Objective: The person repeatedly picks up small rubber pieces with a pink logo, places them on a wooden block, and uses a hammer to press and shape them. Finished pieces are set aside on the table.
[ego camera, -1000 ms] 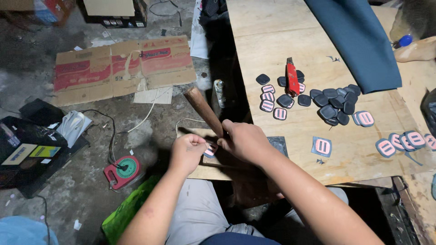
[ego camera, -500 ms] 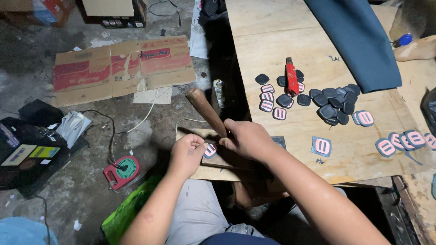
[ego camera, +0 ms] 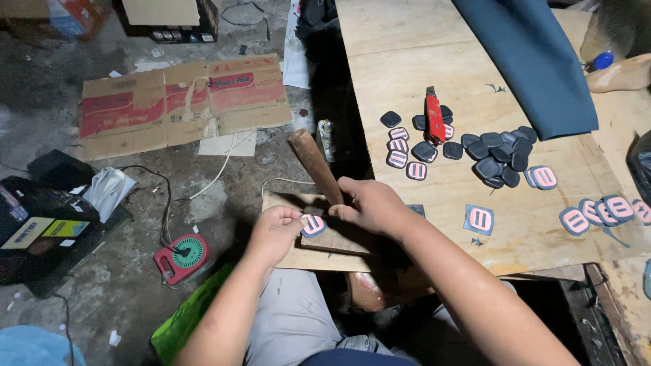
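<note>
My right hand (ego camera: 369,205) grips a hammer with a thick wooden handle (ego camera: 313,163), the handle pointing up and left; its head is hidden under my fingers. My left hand (ego camera: 274,232) pinches a small grey-rimmed patch with pink bars (ego camera: 312,224) against a small wooden board (ego camera: 324,245) that lies over my lap. The two hands almost touch at the patch.
A plywood table (ego camera: 441,61) on the right carries a red utility knife (ego camera: 433,118), a heap of dark rounded patches (ego camera: 498,154), several pink-barred patches (ego camera: 480,219) and dark blue cloth (ego camera: 536,61). Flattened cardboard (ego camera: 183,102), a red cable reel (ego camera: 182,256) and cords lie on the floor.
My right hand with the hammer has shifted slightly down and toward the patch. The left hand stays on the patch at the board.
</note>
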Available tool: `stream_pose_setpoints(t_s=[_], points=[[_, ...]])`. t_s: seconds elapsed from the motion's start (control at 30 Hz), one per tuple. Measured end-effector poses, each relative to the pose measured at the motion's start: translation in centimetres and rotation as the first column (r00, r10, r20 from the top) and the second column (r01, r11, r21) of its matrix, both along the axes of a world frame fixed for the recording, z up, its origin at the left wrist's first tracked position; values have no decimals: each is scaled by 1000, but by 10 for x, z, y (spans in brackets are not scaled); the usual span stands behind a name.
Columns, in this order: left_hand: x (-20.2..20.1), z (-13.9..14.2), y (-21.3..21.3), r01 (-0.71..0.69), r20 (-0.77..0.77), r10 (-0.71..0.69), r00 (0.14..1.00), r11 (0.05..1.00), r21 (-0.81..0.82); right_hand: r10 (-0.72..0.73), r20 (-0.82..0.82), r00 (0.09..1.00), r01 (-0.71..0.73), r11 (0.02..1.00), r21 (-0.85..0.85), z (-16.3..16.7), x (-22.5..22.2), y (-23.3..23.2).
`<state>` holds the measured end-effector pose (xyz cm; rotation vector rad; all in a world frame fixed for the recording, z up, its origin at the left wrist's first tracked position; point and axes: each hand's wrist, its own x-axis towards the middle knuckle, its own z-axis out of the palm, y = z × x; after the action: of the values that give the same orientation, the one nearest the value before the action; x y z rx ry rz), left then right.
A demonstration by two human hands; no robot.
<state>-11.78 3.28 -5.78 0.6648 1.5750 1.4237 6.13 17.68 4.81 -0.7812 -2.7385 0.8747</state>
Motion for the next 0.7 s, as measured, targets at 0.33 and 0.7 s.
stream_pose_setpoints(t_s=[0.33, 0.7], points=[[3, -10, 1, -48, -160, 54, 986, 998, 40, -70, -10, 997, 70, 997, -13, -11, 5, -8], [5, 6, 0, -21, -437, 23, 899, 1000, 10, -131, -108, 986, 125, 990, -59, -14, 6, -21]])
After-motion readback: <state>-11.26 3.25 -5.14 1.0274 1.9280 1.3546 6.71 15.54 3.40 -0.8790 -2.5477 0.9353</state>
